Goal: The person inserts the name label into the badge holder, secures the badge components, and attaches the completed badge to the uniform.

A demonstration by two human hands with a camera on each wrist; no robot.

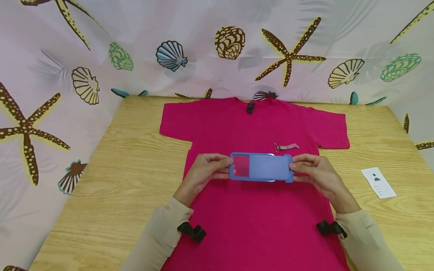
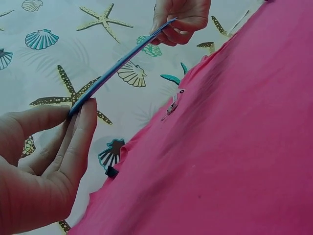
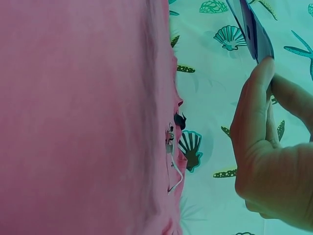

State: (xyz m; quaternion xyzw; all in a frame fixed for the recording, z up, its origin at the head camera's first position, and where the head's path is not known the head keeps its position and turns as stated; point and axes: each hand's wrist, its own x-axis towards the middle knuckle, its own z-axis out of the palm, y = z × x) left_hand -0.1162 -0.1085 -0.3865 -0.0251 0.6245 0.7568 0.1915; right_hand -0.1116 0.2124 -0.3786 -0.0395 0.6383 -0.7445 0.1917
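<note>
A blue plastic ID card holder (image 1: 271, 167) is held level above a pink T-shirt (image 1: 251, 214). Its left part is see-through, with pink showing through; the rest is opaque blue. My left hand (image 1: 207, 169) pinches the left end between thumb and fingers, while my right hand (image 1: 320, 177) pinches the slotted right end. Edge-on in the left wrist view, the holder (image 2: 122, 63) spans from the left hand (image 2: 44, 166) to the right hand (image 2: 181, 22). The right wrist view shows one end of the holder (image 3: 257, 36) between the right hand's (image 3: 269, 156) thumb and fingers.
Just beyond the holder, a badge clip with a clear strap (image 1: 287, 147) lies on the shirt. A white card with a person icon (image 1: 378, 183) rests on the wooden table (image 1: 135, 158) at right. Behind the table hangs a curtain (image 1: 200, 22) printed with shells and starfish.
</note>
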